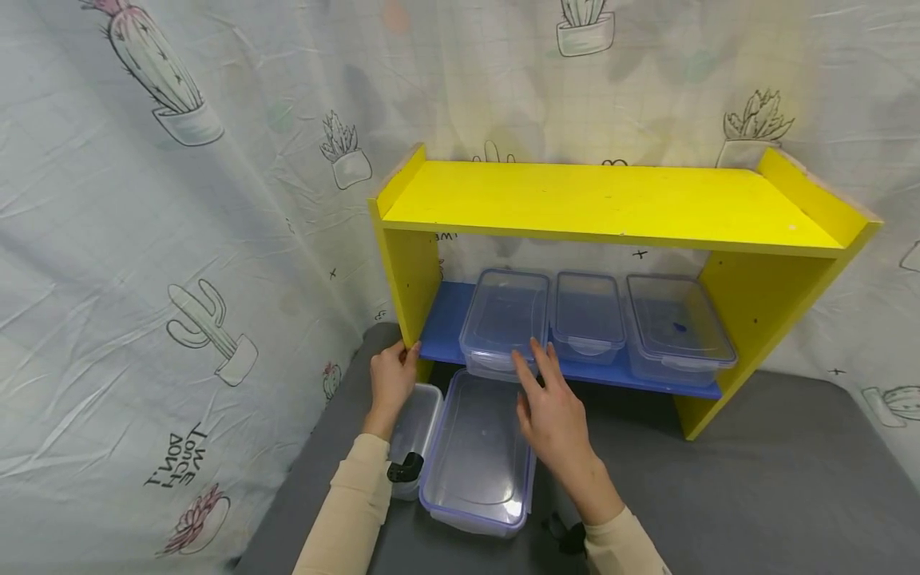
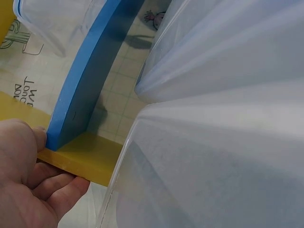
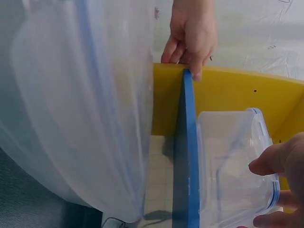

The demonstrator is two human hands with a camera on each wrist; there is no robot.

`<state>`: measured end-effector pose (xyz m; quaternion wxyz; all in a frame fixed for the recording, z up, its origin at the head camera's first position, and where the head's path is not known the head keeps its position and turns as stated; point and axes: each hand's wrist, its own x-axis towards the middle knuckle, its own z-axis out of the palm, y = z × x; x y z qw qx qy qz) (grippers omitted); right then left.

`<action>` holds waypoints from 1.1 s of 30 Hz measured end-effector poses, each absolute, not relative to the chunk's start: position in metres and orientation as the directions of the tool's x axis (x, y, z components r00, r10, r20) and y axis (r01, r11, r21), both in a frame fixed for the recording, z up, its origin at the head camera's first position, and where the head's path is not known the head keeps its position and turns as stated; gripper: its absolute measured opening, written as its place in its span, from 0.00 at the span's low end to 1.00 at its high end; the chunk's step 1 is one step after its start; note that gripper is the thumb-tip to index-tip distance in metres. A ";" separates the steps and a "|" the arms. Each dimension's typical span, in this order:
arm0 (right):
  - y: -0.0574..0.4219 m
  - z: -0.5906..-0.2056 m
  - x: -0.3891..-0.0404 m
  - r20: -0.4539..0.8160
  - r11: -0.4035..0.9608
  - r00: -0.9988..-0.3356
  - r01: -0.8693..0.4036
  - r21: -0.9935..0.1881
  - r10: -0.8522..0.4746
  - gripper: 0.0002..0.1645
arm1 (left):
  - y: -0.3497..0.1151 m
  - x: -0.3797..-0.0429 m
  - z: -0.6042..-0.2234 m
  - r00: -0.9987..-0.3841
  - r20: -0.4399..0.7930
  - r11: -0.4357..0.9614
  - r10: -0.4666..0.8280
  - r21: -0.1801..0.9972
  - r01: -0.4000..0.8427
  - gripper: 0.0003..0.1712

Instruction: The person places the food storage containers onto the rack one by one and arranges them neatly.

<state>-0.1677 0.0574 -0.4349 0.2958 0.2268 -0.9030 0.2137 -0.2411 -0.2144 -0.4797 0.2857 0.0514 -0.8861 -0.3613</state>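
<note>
My left hand [image 1: 392,375] grips the front edge of the yellow side panel [image 2: 104,159] of a small shelf unit, thumb by the blue shelf board [image 2: 78,90]. My right hand [image 1: 557,415] has its fingers spread and nearly straight, with fingertips at the front right corner of a clear lidded food container [image 1: 505,315]. That container sits at the left end of the blue board, its front reaching slightly past the board's edge. In the right wrist view, thumb and fingers lie along the container's [image 3: 230,161] front and lid, not curled round it.
Two more clear containers, a narrow one [image 1: 589,307] and a wider one [image 1: 679,319], stand to the right on the board. Below, a large container [image 1: 477,447] and a smaller one [image 1: 415,427] rest on the dark grey surface [image 1: 776,479]. A yellow top board [image 1: 575,196] spans above.
</note>
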 end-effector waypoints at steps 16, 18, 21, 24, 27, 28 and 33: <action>0.060 -0.432 -0.188 0.607 0.824 -0.732 -0.525 -0.213 -0.309 0.42 | -0.213 -0.243 -0.477 -0.834 0.469 0.739 -0.289 0.664 0.117 0.14; 0.060 -0.432 -0.190 0.606 0.820 -0.732 -0.530 -0.217 -0.313 0.43 | -0.214 -0.243 -0.477 -0.836 0.468 0.736 -0.288 0.666 0.119 0.14; 0.059 -0.432 -0.192 0.603 0.814 -0.732 -0.536 -0.225 -0.316 0.43 | -0.214 -0.243 -0.477 -0.834 0.469 0.734 -0.291 0.668 0.119 0.14; 0.058 -0.432 -0.195 0.592 0.814 -0.740 -0.533 -0.230 -0.317 0.44 | -0.214 -0.243 -0.476 -0.834 0.469 0.735 -0.292 0.668 0.119 0.14; 0.057 -0.432 -0.197 0.574 0.818 -0.754 -0.525 -0.237 -0.318 0.45 | -0.215 -0.242 -0.476 -0.837 0.464 0.735 -0.290 0.668 0.116 0.14; 0.057 -0.432 -0.197 0.570 0.818 -0.758 -0.523 -0.239 -0.318 0.45 | -0.215 -0.242 -0.476 -0.838 0.463 0.735 -0.288 0.668 0.116 0.14; 0.055 -0.432 -0.199 0.562 0.817 -0.766 -0.519 -0.253 -0.312 0.46 | -0.215 -0.241 -0.477 -0.840 0.461 0.737 -0.286 0.666 0.114 0.14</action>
